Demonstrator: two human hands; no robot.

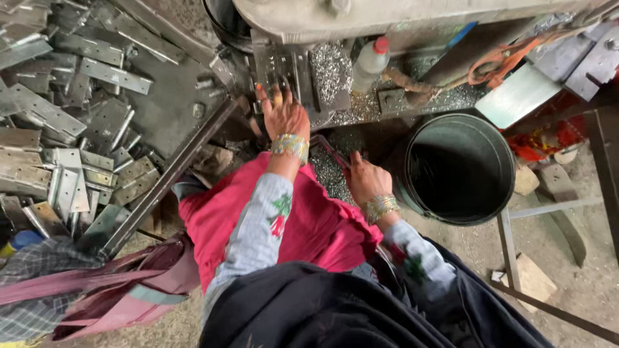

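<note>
**Hands at the machine bed, tray on the lap**

The left hand (282, 113) reaches forward to the machine (361, 22), fingers spread and laid flat on the dark metal fixture (284, 67) at its front edge. It grips nothing that can be seen; whether a small part sits under the fingertips cannot be told. The reach puts it directly at the working point, where a part would be seated.

The right hand (366, 180) rests lower and nearer the body, fingers curled over the rim of a shallow tray (329, 169) lying across the red cloth (309, 225) on the lap. The hold looks like a steadying one, keeping the tray level and close under the machine so loose shavings (330, 64) fall within it.

A dark bucket (459, 169) stands just beside the right hand, open-mouthed and within easy reach, placed as a receptacle. A plastic bottle (371, 61) with a red cap leans on the worktop (445, 96) among the shavings, near the working point.

To the left, well apart from both hands, a large heap of flat hinge plates (71, 129) lies behind an angle-iron bar (171, 177) that holds it back from the seat
</note>
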